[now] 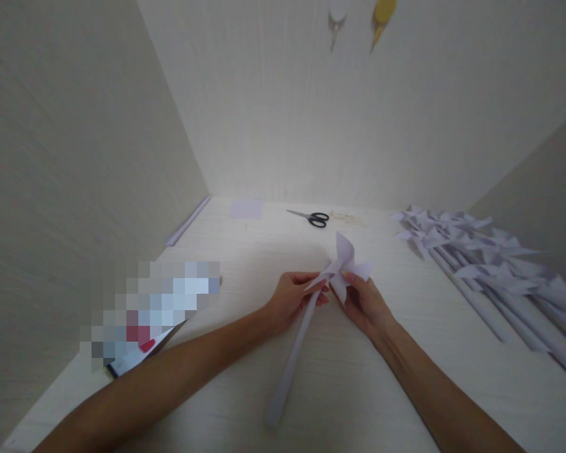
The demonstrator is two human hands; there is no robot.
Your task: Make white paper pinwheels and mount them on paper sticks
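Between my two hands is a white paper pinwheel [344,255], its curled blades set at the top of a rolled paper stick [292,358]. My left hand [292,299] is closed around the upper stick, just below the blades. The fingers of my right hand [362,299] pinch the pinwheel from its right side, with the thumb near the centre. The stick slants down toward me, its lower end wide and tube-like. Whatever fastens the blades at the centre is too small or hidden to make out.
Black-handled scissors [317,219] lie near the back wall, beside small tan bits [346,218]. A paper square [246,209] and a rolled paper stick [188,221] lie at the back left. A partly blurred device [136,355] is at left. Several finished pinwheels [493,248] are heaped at right.
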